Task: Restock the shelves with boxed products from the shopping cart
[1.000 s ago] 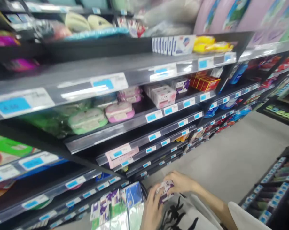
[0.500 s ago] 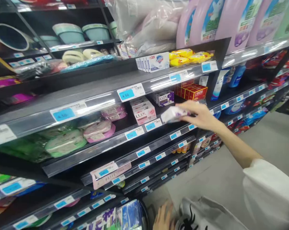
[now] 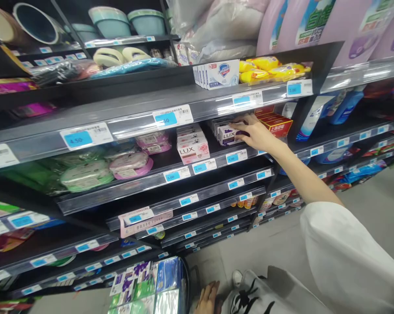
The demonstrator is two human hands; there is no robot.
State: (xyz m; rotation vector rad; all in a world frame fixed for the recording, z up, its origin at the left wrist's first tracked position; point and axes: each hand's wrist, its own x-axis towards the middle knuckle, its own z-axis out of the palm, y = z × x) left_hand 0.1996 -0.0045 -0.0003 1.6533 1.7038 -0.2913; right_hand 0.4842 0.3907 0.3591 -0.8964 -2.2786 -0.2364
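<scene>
Grip: left hand [image 3: 206,299] at 6 o'clock is slack, no object visible in it; purple LUX box [image 3: 227,135], on the shelf at 2 o'clock, sits against the right hand [image 3: 258,134], clamped or merely touched, cannot tell. Best handling, judged: light, square pressure, avoiding red boxes [image 3: 279,127] at the hand's 3 o'clock.

The pink box [image 3: 194,149] and the white-and-purple box [image 3: 225,136] bear the brand "LUX". Three price labels [image 3: 204,166] on the rail [image 3: 144,182] beneath read "5.00"; a tag [image 3: 86,136] on the upper rail [image 3: 133,129] reads "4.50". Chinese characters mark the red box [image 3: 280,127], beginning "上海".
</scene>
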